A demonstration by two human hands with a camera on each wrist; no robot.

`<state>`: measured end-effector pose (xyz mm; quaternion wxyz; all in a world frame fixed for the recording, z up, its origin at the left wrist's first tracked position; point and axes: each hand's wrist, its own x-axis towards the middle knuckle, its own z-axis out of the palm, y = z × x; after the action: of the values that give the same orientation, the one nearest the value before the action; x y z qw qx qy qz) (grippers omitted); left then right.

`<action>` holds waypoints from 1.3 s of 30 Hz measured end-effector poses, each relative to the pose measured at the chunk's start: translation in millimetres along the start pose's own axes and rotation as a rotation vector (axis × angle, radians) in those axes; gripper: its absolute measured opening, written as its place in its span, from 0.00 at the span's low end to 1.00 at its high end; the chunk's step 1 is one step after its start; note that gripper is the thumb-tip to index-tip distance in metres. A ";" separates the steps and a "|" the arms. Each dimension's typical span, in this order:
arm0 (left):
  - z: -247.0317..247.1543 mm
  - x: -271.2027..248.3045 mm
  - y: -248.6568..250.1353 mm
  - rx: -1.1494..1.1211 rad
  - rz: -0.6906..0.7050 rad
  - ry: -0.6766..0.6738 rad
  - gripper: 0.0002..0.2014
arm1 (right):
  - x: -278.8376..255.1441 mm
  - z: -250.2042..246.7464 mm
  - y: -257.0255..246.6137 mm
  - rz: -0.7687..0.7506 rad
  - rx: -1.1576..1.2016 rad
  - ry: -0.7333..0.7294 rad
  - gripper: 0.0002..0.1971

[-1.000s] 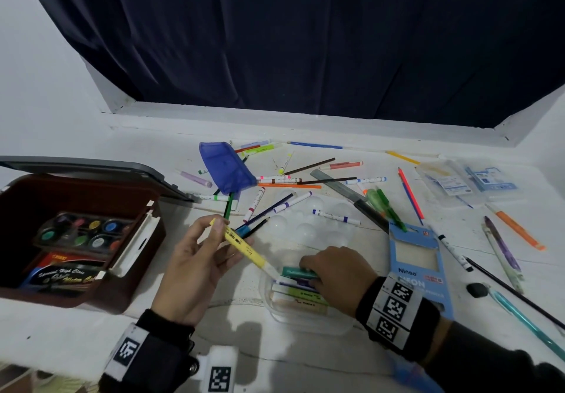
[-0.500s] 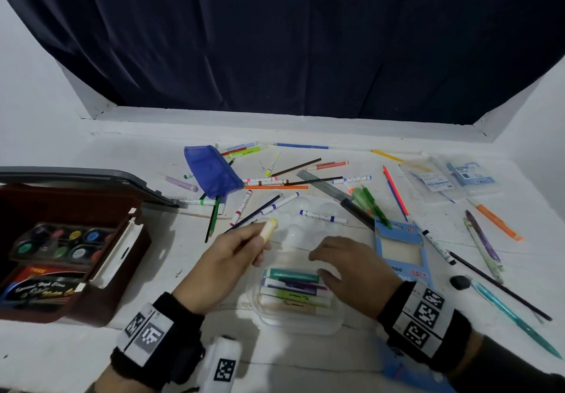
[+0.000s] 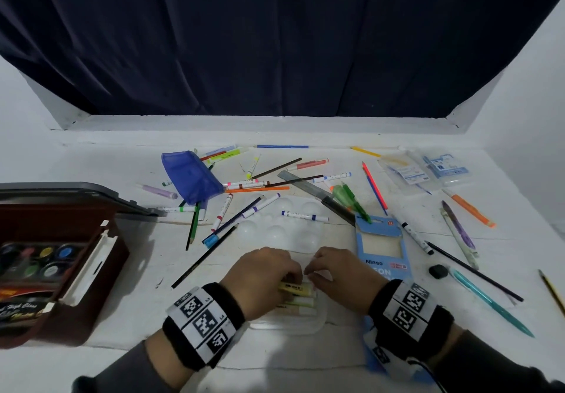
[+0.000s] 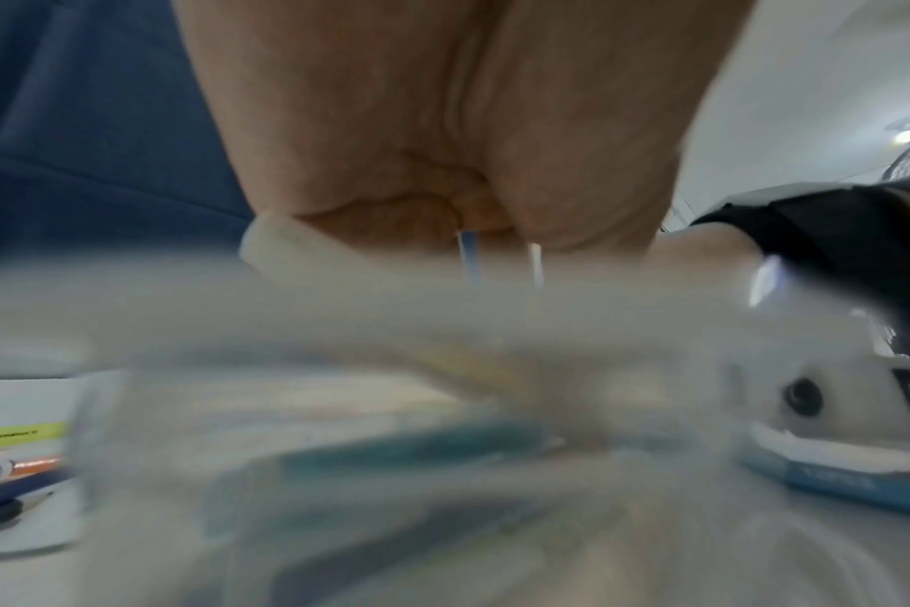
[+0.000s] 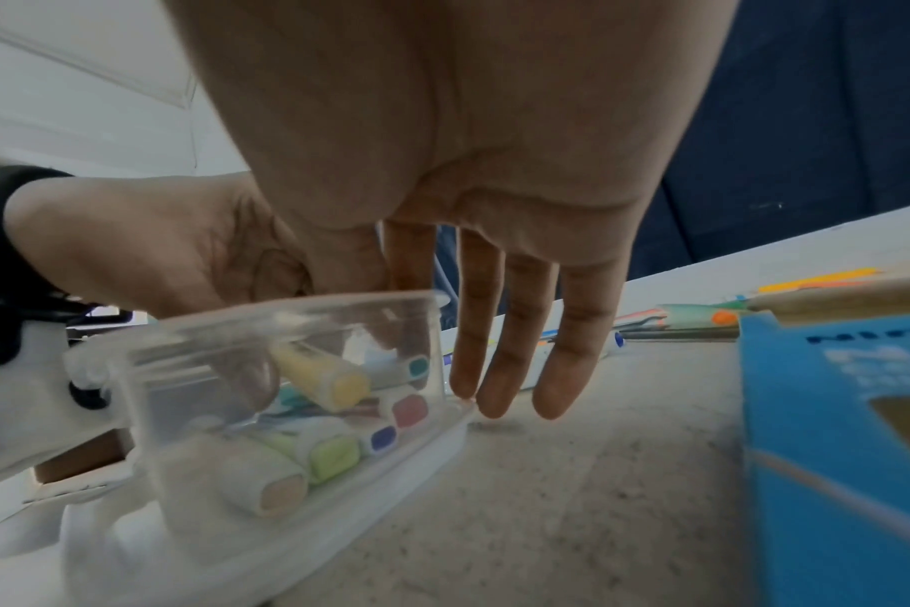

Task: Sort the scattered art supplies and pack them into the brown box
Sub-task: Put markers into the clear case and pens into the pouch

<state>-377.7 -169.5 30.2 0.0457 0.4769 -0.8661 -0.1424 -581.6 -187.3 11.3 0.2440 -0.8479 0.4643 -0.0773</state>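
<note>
The yellow marker (image 3: 294, 287) lies in the clear case (image 3: 318, 320) at the near middle of the tabletop (image 3: 336, 359), riding tilted on top of the other markers (image 5: 333, 451) rather than bedded among them. Its long axis runs left to right across the case, parallel to its neighbours, cap end toward the right in the head view.

The left hand (image 3: 263, 276) has its grip curled over the marker; whether it pinches or merely presses I cannot tell. The right hand (image 3: 337, 276) is open, its straight fingers (image 5: 515, 369) down against the case's far wall.

To seat it well, I judge: brace the case with the right, roll the marker down into a gap, keep it parallel. The brown box (image 3: 101, 273) stands open, well left.
</note>
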 end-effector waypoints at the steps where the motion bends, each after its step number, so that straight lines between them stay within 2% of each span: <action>1: 0.8 1.1 1.6 0.009 -0.013 -0.004 0.12 | 0.7 -0.3 -0.3 -0.003 -0.004 -0.007 0.13; 7: 5.6 7.3 0.7 -0.002 -0.114 0.007 0.14 | 1.5 -2.8 0.3 -0.003 0.004 -0.014 0.12; 11: 6.1 6.0 -1.7 0.000 -0.126 0.027 0.15 | 2.4 -2.6 0.8 -0.001 0.000 -0.026 0.12; 18: 9.7 0.7 -4.8 -0.018 -0.170 0.085 0.19 | 4.7 -1.8 -3.1 0.035 -0.049 -0.062 0.18; 22: 4.5 0.0 -9.2 0.033 -0.201 0.024 0.20 | 6.9 -2.7 -7.4 0.041 -0.112 -0.088 0.19; 26: -4.2 -6.9 -18.3 0.076 -0.227 -0.002 0.17 | 6.9 -1.6 -10.0 0.049 -0.141 -0.115 0.19; 33: -2.2 -11.0 -23.3 0.118 -0.195 -0.015 0.14 | 9.2 -1.0 -9.9 0.036 -0.174 -0.140 0.20; 39: 0.0 -19.8 -30.2 0.029 -0.138 0.026 0.16 | 9.8 -3.1 -2.0 0.039 -0.085 -0.160 0.20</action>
<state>-342.4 -168.1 22.6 0.0401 0.5379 -0.8325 -0.1265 -575.8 -195.6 14.0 0.2453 -0.8518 0.4626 0.0152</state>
